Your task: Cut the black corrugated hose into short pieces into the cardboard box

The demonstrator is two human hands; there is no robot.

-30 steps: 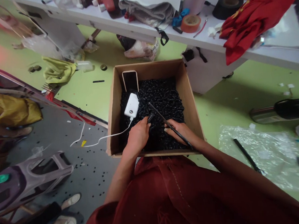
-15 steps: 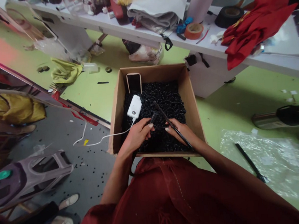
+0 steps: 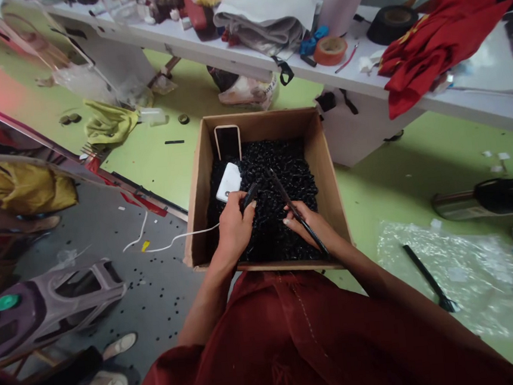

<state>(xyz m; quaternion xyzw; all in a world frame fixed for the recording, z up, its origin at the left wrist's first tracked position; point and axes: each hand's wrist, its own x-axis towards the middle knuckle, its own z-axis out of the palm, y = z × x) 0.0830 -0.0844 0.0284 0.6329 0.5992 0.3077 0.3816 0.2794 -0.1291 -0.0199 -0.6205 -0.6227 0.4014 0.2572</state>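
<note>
An open cardboard box (image 3: 341,209) in front of me holds a heap of small black pieces (image 3: 280,154). My left hand (image 3: 234,221) pinches a short dark ridged piece (image 3: 250,194) over the heap. To its right, my right hand (image 3: 306,221) is closed around a long thin black tool (image 3: 289,201), whose tip points away from me. The two held things are apart. Beside my left hand lies a white device (image 3: 228,181) with a white cable (image 3: 175,240). A phone with a pale frame (image 3: 228,143) leans in the box's far left corner.
A white shelf (image 3: 235,50) with cloth, tape rolls and a red cloth (image 3: 440,38) runs behind the box. Clear plastic (image 3: 465,276) and a metal flask (image 3: 455,206) lie right. A stool (image 3: 68,299) and another person's feet (image 3: 114,367) are at left.
My left hand has moved slightly up and left with the ridged piece, now overlapping the white device's lower end. My right hand has barely moved, with the black tool still in it.
</note>
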